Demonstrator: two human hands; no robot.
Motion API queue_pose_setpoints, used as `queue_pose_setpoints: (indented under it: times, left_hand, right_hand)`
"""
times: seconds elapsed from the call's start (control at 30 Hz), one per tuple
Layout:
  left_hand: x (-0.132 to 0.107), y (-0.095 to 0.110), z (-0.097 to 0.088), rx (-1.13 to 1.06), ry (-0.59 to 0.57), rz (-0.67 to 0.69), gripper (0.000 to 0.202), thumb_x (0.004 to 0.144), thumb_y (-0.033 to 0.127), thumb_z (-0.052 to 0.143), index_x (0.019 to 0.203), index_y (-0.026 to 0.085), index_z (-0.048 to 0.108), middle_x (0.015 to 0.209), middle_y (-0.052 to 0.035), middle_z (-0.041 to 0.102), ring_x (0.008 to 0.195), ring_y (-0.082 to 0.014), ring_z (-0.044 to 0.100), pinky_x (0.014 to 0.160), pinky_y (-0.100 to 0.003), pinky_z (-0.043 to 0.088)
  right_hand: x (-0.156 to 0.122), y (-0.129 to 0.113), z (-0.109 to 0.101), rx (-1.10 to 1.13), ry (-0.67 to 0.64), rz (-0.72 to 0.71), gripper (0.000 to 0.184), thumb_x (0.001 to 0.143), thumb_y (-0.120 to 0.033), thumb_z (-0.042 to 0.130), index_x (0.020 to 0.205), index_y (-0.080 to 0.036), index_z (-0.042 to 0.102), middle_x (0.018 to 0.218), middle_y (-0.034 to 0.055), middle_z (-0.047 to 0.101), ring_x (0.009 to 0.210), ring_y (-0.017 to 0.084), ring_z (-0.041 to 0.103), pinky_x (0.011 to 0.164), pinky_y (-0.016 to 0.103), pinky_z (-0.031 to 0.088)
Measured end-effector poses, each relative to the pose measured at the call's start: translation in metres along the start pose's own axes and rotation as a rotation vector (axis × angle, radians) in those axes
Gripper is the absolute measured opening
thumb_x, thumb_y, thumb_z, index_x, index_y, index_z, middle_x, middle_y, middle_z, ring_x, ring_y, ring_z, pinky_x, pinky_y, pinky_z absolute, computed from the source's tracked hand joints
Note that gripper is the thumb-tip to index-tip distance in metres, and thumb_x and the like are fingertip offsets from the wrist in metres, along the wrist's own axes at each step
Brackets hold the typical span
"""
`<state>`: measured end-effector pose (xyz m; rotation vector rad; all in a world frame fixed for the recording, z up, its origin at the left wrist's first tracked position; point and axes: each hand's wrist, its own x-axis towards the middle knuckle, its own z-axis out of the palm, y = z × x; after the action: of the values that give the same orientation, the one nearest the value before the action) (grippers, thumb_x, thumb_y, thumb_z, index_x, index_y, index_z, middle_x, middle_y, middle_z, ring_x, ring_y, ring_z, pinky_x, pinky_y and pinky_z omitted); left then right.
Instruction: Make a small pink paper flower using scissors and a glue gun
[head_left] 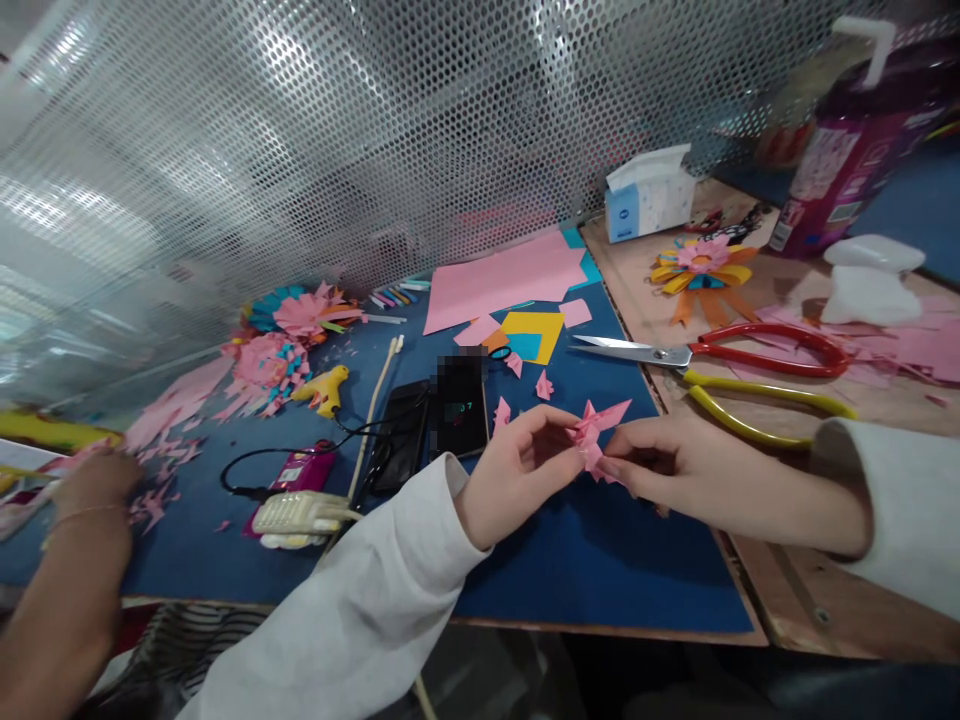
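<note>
Head cam: L-hand grip [529, 460] & R-hand grip [664, 455] pinch folded pink paper [590, 432] over the blue bench [630, 570].
From here I see red-handled scissors [679, 355] just beyond the R-hand grip, small pink pcs [544, 385] just past the L-hand grip, black phone [459, 415] to its L. Farther L: yellow glue gun [326, 388], paper flowers [262, 365], a co-worker's blurred hand [97, 485] nr pink scraps [154, 503]. Tissue box [649, 205] at back, R side.
</note>
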<state>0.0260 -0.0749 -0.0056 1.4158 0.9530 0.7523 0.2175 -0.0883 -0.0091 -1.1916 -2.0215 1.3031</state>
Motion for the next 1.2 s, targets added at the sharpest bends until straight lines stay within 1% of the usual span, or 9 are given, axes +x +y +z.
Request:
queue_pose_setpoints:
  times: [0.13, 0.2, 0.3, 0.47, 0.63, 0.9, 1.03, 1.1, 1.2]
  left_hand:
    - [-0.0002, -0.0009, 0.0011, 0.125, 0.036, 0.025, 0.026, 0.074, 0.022, 0.066, 0.097, 0.016, 0.054, 0.082, -0.0013, 0.057, 0.074, -0.0119, 0.057, 0.069, -0.026, 0.049]
    - [-0.0005, -0.0006, 0.0002, 0.159, 0.034, 0.041, 0.031, 0.073, 0.017, 0.064, 0.101, 0.017, 0.052, 0.085, -0.0017, 0.057, 0.074, -0.0119, 0.057, 0.07, -0.026, 0.049]
    - [-0.0006, 0.0009, -0.0018, 0.106, -0.008, 0.022, 0.034, 0.074, 0.016, 0.06, 0.107, 0.016, 0.05, 0.084, -0.0019, 0.055, 0.073, -0.0118, 0.057, 0.067, -0.025, 0.048]
    - [0.0003, 0.0027, -0.0001, 0.158, 0.027, 0.032, 0.031, 0.075, 0.023, 0.064, 0.103, 0.016, 0.051, 0.082, -0.001, 0.054, 0.072, -0.0115, 0.055, 0.065, -0.024, 0.047]
    - [0.001, -0.0011, 0.0003, 0.202, 0.036, 0.08, 0.025, 0.077, 0.019, 0.06, 0.1, 0.016, 0.052, 0.082, -0.0018, 0.057, 0.072, -0.0118, 0.057, 0.068, -0.025, 0.048]
    - [-0.0004, 0.0012, -0.002, 0.19, 0.048, 0.082, 0.027, 0.075, 0.018, 0.06, 0.101, 0.016, 0.053, 0.083, -0.0038, 0.059, 0.074, -0.0138, 0.058, 0.066, -0.026, 0.049]
    - [-0.0011, 0.0032, 0.0013, 0.245, 0.049, 0.091, 0.035, 0.073, 0.017, 0.063, 0.106, 0.015, 0.051, 0.08, -0.0018, 0.058, 0.07, -0.0118, 0.056, 0.067, -0.026, 0.048]
    - [-0.001, 0.0016, 0.0008, 0.238, 0.038, 0.097, 0.037, 0.074, 0.013, 0.058, 0.11, 0.016, 0.048, 0.078, -0.0008, 0.057, 0.068, -0.0111, 0.056, 0.067, -0.026, 0.047]
    - [-0.0006, -0.0008, -0.003, 0.183, 0.03, 0.111, 0.044, 0.071, 0.006, 0.052, 0.113, 0.017, 0.045, 0.082, -0.0007, 0.057, 0.068, -0.0108, 0.056, 0.066, -0.025, 0.046]
  right_hand:
    - [0.0004, 0.0011, 0.0016, -0.084, 0.046, -0.098, 0.026, 0.087, -0.033, 0.047, 0.074, -0.016, 0.063, 0.064, -0.0009, 0.06, 0.049, 0.008, 0.053, 0.048, 0.021, 0.042]
    - [0.0001, 0.0006, 0.0007, -0.087, 0.043, -0.083, 0.028, 0.088, -0.034, 0.046, 0.076, -0.017, 0.063, 0.063, -0.0018, 0.059, 0.05, 0.008, 0.054, 0.049, 0.021, 0.042]
    - [0.0, -0.0005, -0.0006, -0.075, 0.034, -0.057, 0.027, 0.088, -0.034, 0.046, 0.077, -0.018, 0.064, 0.062, -0.0027, 0.059, 0.052, 0.009, 0.055, 0.051, 0.021, 0.042]
    - [0.0009, -0.0006, 0.0009, -0.093, 0.057, -0.103, 0.024, 0.087, -0.03, 0.047, 0.076, -0.017, 0.064, 0.065, -0.0012, 0.062, 0.051, 0.008, 0.054, 0.049, 0.02, 0.041]
    - [0.0, -0.001, 0.0007, -0.095, 0.051, -0.09, 0.024, 0.087, -0.03, 0.046, 0.075, -0.017, 0.064, 0.063, -0.0018, 0.059, 0.052, 0.008, 0.053, 0.049, 0.02, 0.041]
    - [-0.0004, -0.0024, -0.0006, -0.102, 0.036, -0.083, 0.021, 0.085, -0.024, 0.045, 0.073, -0.018, 0.061, 0.061, -0.0028, 0.058, 0.053, 0.009, 0.053, 0.05, 0.02, 0.04]
    - [-0.0008, -0.0012, 0.0008, -0.144, 0.058, -0.131, 0.022, 0.086, -0.025, 0.045, 0.072, -0.018, 0.061, 0.063, -0.0017, 0.061, 0.056, 0.009, 0.053, 0.053, 0.021, 0.039]
    - [-0.0011, -0.0011, 0.0012, -0.153, 0.064, -0.151, 0.023, 0.087, -0.025, 0.045, 0.073, -0.017, 0.062, 0.065, -0.0012, 0.062, 0.057, 0.009, 0.054, 0.054, 0.021, 0.04]
    - [-0.0015, -0.002, 0.0009, -0.138, 0.06, -0.125, 0.022, 0.086, -0.024, 0.045, 0.074, -0.018, 0.062, 0.063, -0.0022, 0.06, 0.052, 0.008, 0.051, 0.05, 0.02, 0.039]
